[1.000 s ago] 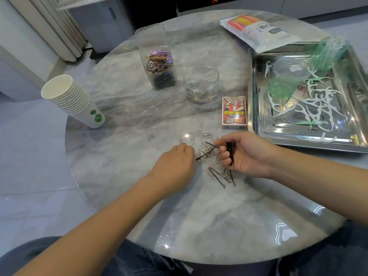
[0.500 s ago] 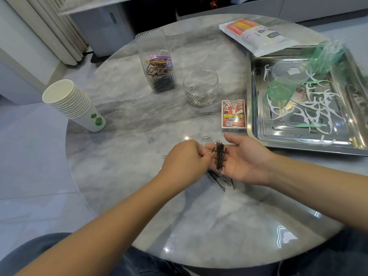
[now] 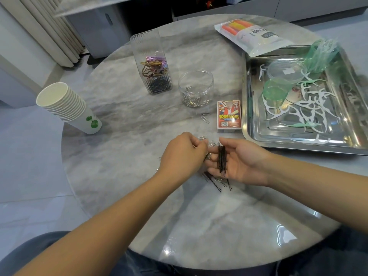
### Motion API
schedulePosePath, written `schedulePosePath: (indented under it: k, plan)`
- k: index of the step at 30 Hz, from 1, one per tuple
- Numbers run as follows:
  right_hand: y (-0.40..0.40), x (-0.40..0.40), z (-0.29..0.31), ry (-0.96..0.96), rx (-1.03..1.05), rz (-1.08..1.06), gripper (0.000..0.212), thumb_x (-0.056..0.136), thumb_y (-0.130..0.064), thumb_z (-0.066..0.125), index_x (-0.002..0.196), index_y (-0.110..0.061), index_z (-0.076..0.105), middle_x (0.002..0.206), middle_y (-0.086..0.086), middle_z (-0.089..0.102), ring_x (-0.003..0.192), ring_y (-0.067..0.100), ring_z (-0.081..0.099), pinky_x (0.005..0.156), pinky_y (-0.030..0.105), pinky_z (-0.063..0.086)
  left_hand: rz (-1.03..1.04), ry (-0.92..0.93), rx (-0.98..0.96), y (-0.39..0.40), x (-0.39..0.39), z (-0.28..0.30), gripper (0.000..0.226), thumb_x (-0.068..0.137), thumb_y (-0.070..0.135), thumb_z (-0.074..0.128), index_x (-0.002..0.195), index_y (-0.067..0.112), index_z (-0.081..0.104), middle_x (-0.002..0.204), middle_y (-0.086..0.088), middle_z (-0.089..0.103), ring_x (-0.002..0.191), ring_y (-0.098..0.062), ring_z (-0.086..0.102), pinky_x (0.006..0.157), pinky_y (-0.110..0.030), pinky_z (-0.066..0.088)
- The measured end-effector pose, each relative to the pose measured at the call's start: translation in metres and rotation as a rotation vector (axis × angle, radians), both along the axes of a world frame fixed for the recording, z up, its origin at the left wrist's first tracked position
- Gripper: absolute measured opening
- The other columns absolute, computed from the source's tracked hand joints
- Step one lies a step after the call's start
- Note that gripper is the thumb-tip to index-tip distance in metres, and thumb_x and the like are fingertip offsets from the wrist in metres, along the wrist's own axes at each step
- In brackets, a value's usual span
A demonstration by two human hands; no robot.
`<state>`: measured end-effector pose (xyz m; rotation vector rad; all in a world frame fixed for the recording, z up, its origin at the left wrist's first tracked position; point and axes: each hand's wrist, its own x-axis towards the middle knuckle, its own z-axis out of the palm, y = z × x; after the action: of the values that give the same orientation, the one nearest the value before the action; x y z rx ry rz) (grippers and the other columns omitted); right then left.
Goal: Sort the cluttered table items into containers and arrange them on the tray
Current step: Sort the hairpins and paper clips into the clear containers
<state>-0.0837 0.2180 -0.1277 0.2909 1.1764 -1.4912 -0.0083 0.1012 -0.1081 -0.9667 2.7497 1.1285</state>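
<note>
Across the upturned palm of the right hand (image 3: 242,162) a bundle of black bobby pins (image 3: 221,159) is lying, the fingers staying flat and relaxed as they were half a second ago, where a second ago they were curling round the bundle. Just beside it, the left hand (image 3: 182,154) is hovering with its fingertips bent together at the right hand's fingertips; whether it is pinching a pin I cannot tell. Both hands are sitting slightly higher over the round grey marble table (image 3: 123,156) than a second ago, when the left was reaching down into the pile.

Beneath the hands, loose black bobby pins and silver paper clips (image 3: 216,182) are lying scattered on the table. Beyond them, two silver paper clips (image 3: 205,117) are resting near a red card box (image 3: 229,115). Farther back, a round clear jar (image 3: 196,88) is holding silver paper clips, and a tall ribbed clear container (image 3: 152,62) is holding black pins under coloured clips. To the right, a steel tray (image 3: 253,134) is carrying white and green floss picks (image 3: 310,105), a green lid (image 3: 275,90) and a clear tub (image 3: 285,70). A white pouch (image 3: 256,35) is overlapping the tray's far edge, and a stack of white paper cups (image 3: 67,105) is leaning at the left.
</note>
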Motion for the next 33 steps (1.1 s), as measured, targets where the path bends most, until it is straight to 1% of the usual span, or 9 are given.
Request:
schedulePosePath:
  k: [3, 6, 8, 10, 13, 18, 22, 29, 33]
  plan:
    - [0.003, -0.007, 0.001, 0.067, 0.079, -0.038, 0.026, 0.101, -0.020, 0.035, 0.081, -0.011, 0.049, 0.049, -0.001, 0.043, 0.042, 0.012, 0.050, 0.043, 0.021, 0.046, -0.028, -0.075, -0.065, -0.008, -0.001, -0.011, 0.018, 0.091, 0.031, 0.049, 0.074, 0.025, 0.051, 0.067, 0.010, 0.056, 0.073, -0.014, 0.057, 0.064, -0.028, 0.044]
    - [0.007, -0.011, -0.001, 0.088, 0.101, -0.036, 0.025, 0.101, -0.016, 0.033, 0.080, -0.012, 0.045, 0.045, -0.004, 0.036, 0.037, 0.009, 0.041, 0.040, 0.018, 0.039, -0.109, -0.144, -0.106, -0.013, 0.001, -0.022, 0.010, 0.088, 0.027, 0.054, 0.081, 0.024, 0.060, 0.071, 0.011, 0.059, 0.081, -0.016, 0.061, 0.071, -0.030, 0.050]
    - [0.008, -0.012, -0.002, 0.092, 0.103, -0.036, 0.026, 0.102, -0.016, 0.032, 0.079, -0.012, 0.045, 0.045, -0.003, 0.038, 0.037, 0.010, 0.043, 0.040, 0.019, 0.040, -0.151, -0.116, -0.122, -0.012, 0.003, -0.028, 0.005, 0.085, 0.030, 0.063, 0.083, 0.026, 0.062, 0.073, 0.011, 0.060, 0.080, -0.012, 0.060, 0.068, -0.027, 0.047]
    - [0.010, -0.014, -0.003, 0.100, 0.106, -0.040, 0.027, 0.101, -0.015, 0.032, 0.077, -0.012, 0.045, 0.048, -0.001, 0.041, 0.040, 0.012, 0.047, 0.041, 0.020, 0.043, -0.201, -0.088, -0.181, -0.010, 0.002, -0.031, 0.013, 0.082, 0.038, 0.068, 0.088, 0.027, 0.062, 0.082, 0.012, 0.056, 0.081, -0.008, 0.056, 0.065, -0.025, 0.040]
    - [0.011, -0.015, -0.003, 0.108, 0.122, -0.043, 0.029, 0.101, -0.015, 0.032, 0.076, -0.012, 0.045, 0.052, 0.000, 0.043, 0.044, 0.013, 0.050, 0.043, 0.021, 0.045, -0.274, -0.095, -0.295, -0.008, 0.000, -0.031, 0.023, 0.082, 0.042, 0.068, 0.097, 0.026, 0.062, 0.094, 0.011, 0.050, 0.088, -0.009, 0.052, 0.070, -0.026, 0.040]
    - [0.013, -0.016, -0.003, 0.095, 0.125, -0.047, 0.028, 0.101, -0.015, 0.032, 0.077, -0.012, 0.046, 0.054, 0.001, 0.043, 0.044, 0.013, 0.050, 0.042, 0.021, 0.045, -0.333, -0.134, -0.429, -0.010, -0.003, -0.026, 0.012, 0.091, 0.027, 0.056, 0.099, 0.022, 0.063, 0.104, 0.004, 0.056, 0.096, -0.018, 0.057, 0.071, -0.027, 0.040]
    - [0.014, -0.016, -0.003, 0.094, 0.128, -0.046, 0.027, 0.100, -0.015, 0.033, 0.077, -0.011, 0.047, 0.054, 0.001, 0.044, 0.043, 0.014, 0.051, 0.043, 0.023, 0.044, -0.413, -0.177, -0.571, -0.009, -0.001, -0.024, 0.017, 0.091, 0.019, 0.048, 0.101, 0.016, 0.061, 0.106, 0.000, 0.055, 0.088, -0.026, 0.059, 0.068, -0.030, 0.043]
    - [0.013, -0.016, -0.004, 0.121, 0.146, -0.016, 0.025, 0.100, -0.015, 0.035, 0.081, -0.010, 0.050, 0.053, 0.001, 0.044, 0.041, 0.012, 0.046, 0.042, 0.022, 0.040, -0.392, -0.187, -0.449, -0.020, 0.001, -0.020, 0.011, 0.087, 0.016, 0.051, 0.094, 0.020, 0.058, 0.100, 0.002, 0.055, 0.089, -0.022, 0.058, 0.068, -0.027, 0.042]
    - [0.012, -0.016, -0.005, 0.111, 0.146, -0.024, 0.024, 0.100, -0.015, 0.035, 0.083, -0.009, 0.052, 0.053, 0.001, 0.044, 0.040, 0.012, 0.044, 0.039, 0.020, 0.039, -0.393, -0.170, -0.428, -0.027, 0.000, -0.017, 0.014, 0.086, 0.019, 0.058, 0.099, 0.024, 0.058, 0.105, 0.005, 0.054, 0.092, -0.018, 0.057, 0.073, -0.027, 0.043]
